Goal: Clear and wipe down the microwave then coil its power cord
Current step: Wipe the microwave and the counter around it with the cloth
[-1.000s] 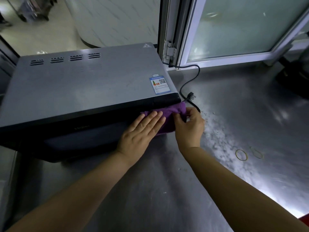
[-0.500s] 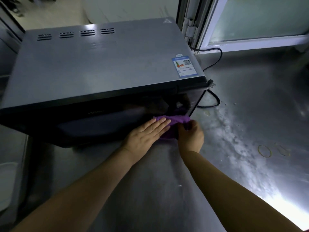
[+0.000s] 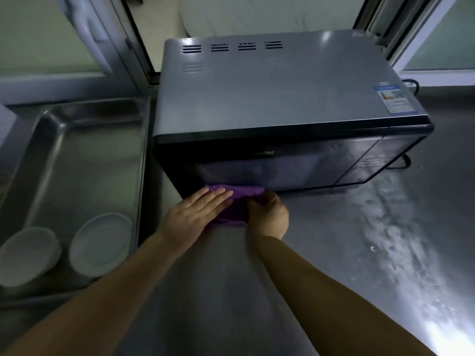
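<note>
A grey microwave (image 3: 277,86) with a black glass door stands on the steel counter, its door shut. A purple cloth (image 3: 240,199) lies against the bottom left edge of the door. My left hand (image 3: 198,214) presses flat on the cloth with fingers straight. My right hand (image 3: 268,217) pinches the cloth's right side. The black power cord (image 3: 404,164) shows in short loops behind and beside the microwave's right end; its plug is hidden.
A steel sink (image 3: 77,176) sits left of the microwave and holds two white plates (image 3: 100,244). The steel counter (image 3: 385,240) to the right carries pale smears and crumbs. Window frames stand behind the microwave.
Both hands have slid the purple cloth from the door's right end along the lower front to its left end. The view has swung left, so the sink and plates show now.
</note>
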Motion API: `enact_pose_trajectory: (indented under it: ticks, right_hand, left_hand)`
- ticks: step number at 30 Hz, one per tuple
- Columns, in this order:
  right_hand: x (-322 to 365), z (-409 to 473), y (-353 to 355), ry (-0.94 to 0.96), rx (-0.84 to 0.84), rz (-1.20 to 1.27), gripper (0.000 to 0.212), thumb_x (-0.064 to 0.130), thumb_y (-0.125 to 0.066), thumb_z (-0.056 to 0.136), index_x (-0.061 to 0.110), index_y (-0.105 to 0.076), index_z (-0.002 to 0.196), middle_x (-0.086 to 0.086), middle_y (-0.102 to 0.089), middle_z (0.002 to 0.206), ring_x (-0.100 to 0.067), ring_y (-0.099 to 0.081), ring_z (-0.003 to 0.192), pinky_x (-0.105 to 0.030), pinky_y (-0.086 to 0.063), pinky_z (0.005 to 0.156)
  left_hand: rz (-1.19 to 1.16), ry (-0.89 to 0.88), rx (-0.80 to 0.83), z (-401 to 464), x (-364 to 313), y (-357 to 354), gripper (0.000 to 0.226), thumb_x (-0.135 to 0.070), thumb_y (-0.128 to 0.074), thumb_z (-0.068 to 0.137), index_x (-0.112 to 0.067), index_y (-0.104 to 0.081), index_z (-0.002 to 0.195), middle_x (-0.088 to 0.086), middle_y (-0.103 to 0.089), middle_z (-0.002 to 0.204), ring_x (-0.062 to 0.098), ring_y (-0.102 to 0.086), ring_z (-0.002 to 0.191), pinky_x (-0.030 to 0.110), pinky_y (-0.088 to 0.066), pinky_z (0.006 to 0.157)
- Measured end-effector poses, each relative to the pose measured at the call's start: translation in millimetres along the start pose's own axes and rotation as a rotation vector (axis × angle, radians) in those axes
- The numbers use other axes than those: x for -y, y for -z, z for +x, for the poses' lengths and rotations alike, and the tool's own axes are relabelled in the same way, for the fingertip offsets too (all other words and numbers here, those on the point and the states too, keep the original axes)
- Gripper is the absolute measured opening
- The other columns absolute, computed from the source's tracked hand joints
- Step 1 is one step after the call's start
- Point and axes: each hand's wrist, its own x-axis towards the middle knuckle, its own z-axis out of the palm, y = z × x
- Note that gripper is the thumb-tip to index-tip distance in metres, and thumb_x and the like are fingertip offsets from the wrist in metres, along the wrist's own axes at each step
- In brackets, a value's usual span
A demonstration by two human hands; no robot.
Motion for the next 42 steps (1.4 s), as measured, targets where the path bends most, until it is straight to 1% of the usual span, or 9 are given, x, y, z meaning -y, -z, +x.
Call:
enact_pose_trajectory:
  ticks: [11, 23, 27, 32, 35, 37, 38, 40, 42]
  right_hand:
    - [34, -49, -63, 0.022, -0.004, 0.024, 0.017, 0.026, -0.068, 0.079, 0.010, -0.067, 0.085, -0.011, -0.070, 0.079, -0.030, -0.062, 0.075, -0.041, -0.047, 0.084]
    - [-15, 17, 28, -0.014, -0.118, 0.007, 0.015, 0.022, -0.067, 0.077, 0.011, -0.068, 0.088, -0.012, -0.069, 0.079, -0.033, -0.061, 0.075, -0.042, -0.047, 0.084]
    - [-38, 50, 72, -0.003, -0.164, -0.016, 0.014, 0.020, -0.066, 0.076, 0.008, -0.067, 0.083, -0.016, -0.069, 0.079, -0.037, -0.061, 0.077, -0.044, -0.048, 0.081]
    - [-62, 87, 126, -0.001, -0.195, -0.046, 0.016, 0.022, -0.065, 0.077, 0.009, -0.066, 0.087, -0.016, -0.068, 0.086, -0.038, -0.060, 0.081, -0.043, -0.048, 0.080]
    - [-67, 98, 156, -0.064, -0.196, 0.006, 0.020, 0.026, -0.065, 0.077, 0.016, -0.064, 0.094, -0.006, -0.067, 0.090, -0.030, -0.061, 0.086, -0.039, -0.050, 0.077]
    - [-70, 100, 174, -0.107, -0.186, 0.032, 0.014, 0.029, -0.063, 0.077, 0.023, -0.059, 0.088, 0.006, -0.062, 0.076, -0.023, -0.060, 0.077, -0.032, -0.046, 0.065]
    - [-72, 99, 182, -0.115, -0.191, 0.026, 0.012, 0.029, -0.063, 0.076, 0.024, -0.053, 0.082, 0.010, -0.056, 0.069, -0.020, -0.057, 0.069, -0.029, -0.041, 0.059]
    - [-74, 93, 196, -0.129, -0.219, 0.015, 0.017, 0.029, -0.062, 0.075, 0.025, -0.045, 0.075, 0.010, -0.051, 0.063, -0.015, -0.051, 0.060, -0.028, -0.035, 0.053]
    - [-74, 86, 207, -0.143, -0.246, 0.018, 0.018, 0.030, -0.061, 0.074, 0.025, -0.044, 0.075, 0.008, -0.052, 0.065, -0.013, -0.051, 0.059, -0.028, -0.035, 0.052]
  left_hand:
    - [-0.007, 0.147, 0.155, -62, 29, 12, 0.050, -0.010, -0.025, 0.091, -0.010, -0.038, 0.140, 0.007, -0.031, 0.149, 0.021, -0.031, 0.137, 0.040, -0.030, 0.112]
    - [-0.147, 0.110, 0.211, 42, -41, 25, 0.052, -0.015, -0.024, 0.088, -0.012, -0.044, 0.136, 0.005, -0.037, 0.147, 0.018, -0.033, 0.136, 0.039, -0.026, 0.114]
    - [-0.196, 0.107, 0.287, 92, -76, 27, 0.054, -0.022, -0.020, 0.089, -0.013, -0.030, 0.142, 0.004, -0.022, 0.152, 0.017, -0.018, 0.142, 0.041, -0.008, 0.118]
    - [-0.210, 0.086, 0.398, 152, -111, 36, 0.066, -0.041, -0.032, 0.093, -0.011, -0.008, 0.147, 0.006, 0.005, 0.157, 0.017, 0.011, 0.144, 0.037, 0.024, 0.108]
    - [-0.342, 0.089, 0.385, 178, -118, 57, 0.064, -0.037, -0.043, 0.092, -0.011, -0.021, 0.146, 0.009, -0.012, 0.156, 0.020, -0.005, 0.144, 0.036, 0.008, 0.115]
    - [-0.446, 0.108, 0.301, 186, -109, 83, 0.051, -0.026, -0.054, 0.088, -0.009, -0.045, 0.135, 0.012, -0.045, 0.141, 0.026, -0.040, 0.130, 0.038, -0.028, 0.110]
    - [-0.456, 0.099, 0.209, 188, -100, 96, 0.042, -0.020, -0.060, 0.084, -0.008, -0.057, 0.124, 0.012, -0.062, 0.122, 0.028, -0.056, 0.111, 0.039, -0.045, 0.094]
    - [-0.421, 0.093, -0.024, 187, -75, 118, 0.028, -0.014, -0.062, 0.081, -0.009, -0.067, 0.108, 0.007, -0.069, 0.090, 0.027, -0.063, 0.080, 0.036, -0.052, 0.069]
    - [-0.331, 0.130, -0.191, 186, -42, 135, 0.027, -0.015, -0.059, 0.082, -0.008, -0.066, 0.107, 0.008, -0.066, 0.088, 0.027, -0.058, 0.077, 0.038, -0.047, 0.068]
